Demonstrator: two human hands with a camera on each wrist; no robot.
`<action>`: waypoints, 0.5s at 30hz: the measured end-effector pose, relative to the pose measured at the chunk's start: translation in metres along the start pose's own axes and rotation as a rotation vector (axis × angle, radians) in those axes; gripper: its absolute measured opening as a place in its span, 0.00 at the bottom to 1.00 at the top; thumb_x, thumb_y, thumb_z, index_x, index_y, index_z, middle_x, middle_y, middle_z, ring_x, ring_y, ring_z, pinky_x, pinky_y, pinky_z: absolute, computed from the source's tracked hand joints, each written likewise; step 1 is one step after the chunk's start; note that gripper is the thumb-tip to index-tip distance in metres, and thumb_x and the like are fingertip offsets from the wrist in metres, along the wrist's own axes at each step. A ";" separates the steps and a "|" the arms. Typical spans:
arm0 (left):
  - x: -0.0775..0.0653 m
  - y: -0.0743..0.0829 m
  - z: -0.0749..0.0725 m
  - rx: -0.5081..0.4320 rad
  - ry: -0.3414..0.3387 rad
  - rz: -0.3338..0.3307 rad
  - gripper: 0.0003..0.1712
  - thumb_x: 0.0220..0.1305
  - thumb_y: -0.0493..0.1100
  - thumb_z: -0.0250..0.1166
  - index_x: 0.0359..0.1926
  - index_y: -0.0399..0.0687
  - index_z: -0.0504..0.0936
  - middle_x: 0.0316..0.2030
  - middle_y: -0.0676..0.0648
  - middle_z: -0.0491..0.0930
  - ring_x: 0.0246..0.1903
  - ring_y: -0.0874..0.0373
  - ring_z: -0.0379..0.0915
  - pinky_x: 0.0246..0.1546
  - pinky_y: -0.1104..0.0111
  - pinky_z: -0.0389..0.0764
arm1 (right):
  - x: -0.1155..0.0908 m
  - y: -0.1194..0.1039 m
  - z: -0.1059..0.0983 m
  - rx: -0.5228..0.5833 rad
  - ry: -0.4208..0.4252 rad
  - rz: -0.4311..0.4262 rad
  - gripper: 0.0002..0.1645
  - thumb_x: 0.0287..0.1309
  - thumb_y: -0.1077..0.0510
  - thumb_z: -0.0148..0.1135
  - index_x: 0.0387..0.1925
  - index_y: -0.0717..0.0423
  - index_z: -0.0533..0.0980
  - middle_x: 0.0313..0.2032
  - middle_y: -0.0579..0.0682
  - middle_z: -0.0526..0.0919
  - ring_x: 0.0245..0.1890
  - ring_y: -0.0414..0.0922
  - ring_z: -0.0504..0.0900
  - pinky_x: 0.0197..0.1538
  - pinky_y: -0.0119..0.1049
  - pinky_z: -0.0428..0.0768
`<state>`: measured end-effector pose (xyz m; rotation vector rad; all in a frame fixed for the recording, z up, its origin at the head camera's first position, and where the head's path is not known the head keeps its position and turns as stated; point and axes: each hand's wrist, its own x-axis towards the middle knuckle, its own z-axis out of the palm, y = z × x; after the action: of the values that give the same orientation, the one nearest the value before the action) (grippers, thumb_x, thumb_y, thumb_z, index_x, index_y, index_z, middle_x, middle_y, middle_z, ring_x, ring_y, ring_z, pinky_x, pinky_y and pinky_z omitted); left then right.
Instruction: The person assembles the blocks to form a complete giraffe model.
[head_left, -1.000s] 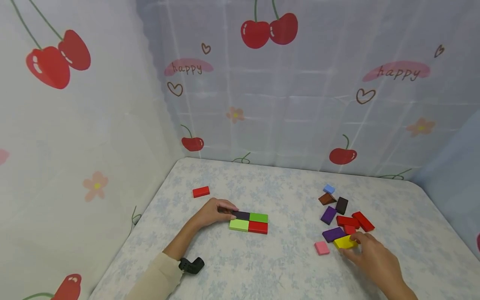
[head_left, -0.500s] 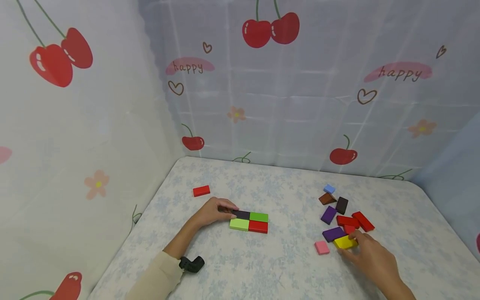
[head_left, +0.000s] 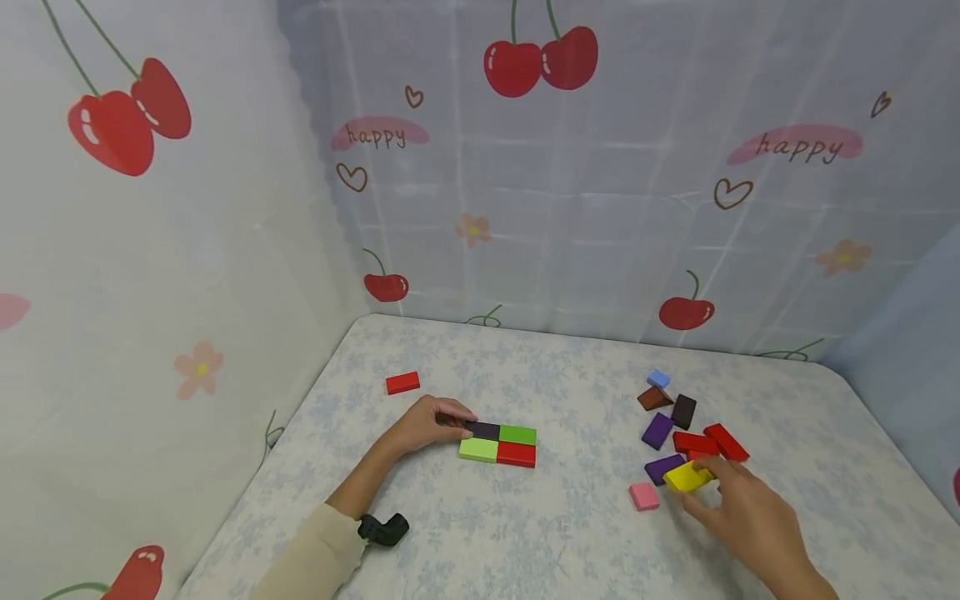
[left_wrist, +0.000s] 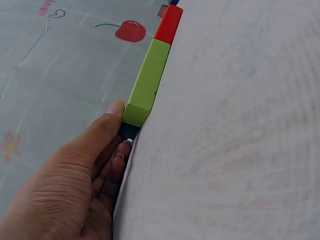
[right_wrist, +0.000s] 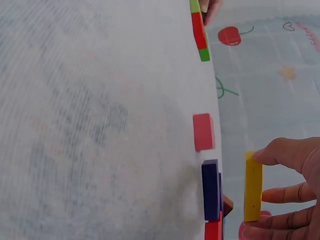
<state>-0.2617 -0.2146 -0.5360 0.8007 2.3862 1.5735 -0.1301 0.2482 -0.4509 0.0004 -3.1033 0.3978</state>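
Four-cornered blocks lie flat in a rectangle at mid-table: a black block, a green block, a light green block and a red block. My left hand pinches the left end of the black block between thumb and fingers. Over on the right, my right hand holds a yellow block by its edges. The right wrist view shows this yellow block raised off the table, thumb at one end and fingertips at the other.
Near the right hand lie a pink block, purple blocks, red blocks, a dark block, a brown triangular block and a blue block. A lone red block lies back left. Printed curtains surround the table.
My right hand has lifted the yellow block from the table, tilting it slightly and uncovering a little space beside the other blocks. The left hand stays at the black block.
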 end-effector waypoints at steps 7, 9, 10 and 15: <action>0.000 0.002 0.000 0.017 0.001 -0.001 0.17 0.60 0.37 0.75 0.52 0.42 0.88 0.47 0.48 0.87 0.42 0.63 0.81 0.43 0.70 0.80 | -0.009 -0.029 -0.007 0.047 0.024 -0.080 0.41 0.44 0.43 0.82 0.55 0.62 0.79 0.48 0.63 0.83 0.31 0.48 0.80 0.28 0.42 0.83; -0.001 0.008 0.000 0.014 0.004 -0.003 0.17 0.60 0.36 0.75 0.51 0.40 0.88 0.47 0.47 0.87 0.42 0.63 0.81 0.43 0.70 0.80 | -0.010 -0.038 -0.005 0.057 0.036 -0.108 0.40 0.44 0.42 0.82 0.54 0.60 0.79 0.48 0.62 0.83 0.33 0.49 0.81 0.28 0.42 0.83; -0.002 0.012 0.000 0.013 0.005 -0.004 0.17 0.59 0.36 0.75 0.51 0.40 0.88 0.46 0.47 0.87 0.42 0.63 0.81 0.43 0.70 0.80 | -0.010 -0.043 -0.004 0.064 0.041 -0.125 0.39 0.44 0.42 0.81 0.54 0.60 0.80 0.48 0.61 0.83 0.34 0.49 0.82 0.28 0.42 0.83; -0.007 0.032 -0.001 -0.001 0.006 -0.001 0.16 0.60 0.35 0.75 0.50 0.40 0.89 0.46 0.47 0.87 0.42 0.63 0.81 0.44 0.70 0.80 | -0.013 -0.066 0.002 0.096 0.047 -0.200 0.33 0.45 0.45 0.82 0.51 0.54 0.81 0.49 0.55 0.84 0.34 0.47 0.82 0.28 0.38 0.82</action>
<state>-0.2453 -0.2093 -0.5079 0.7959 2.3898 1.5785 -0.1171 0.1838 -0.4364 0.2953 -2.9962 0.5306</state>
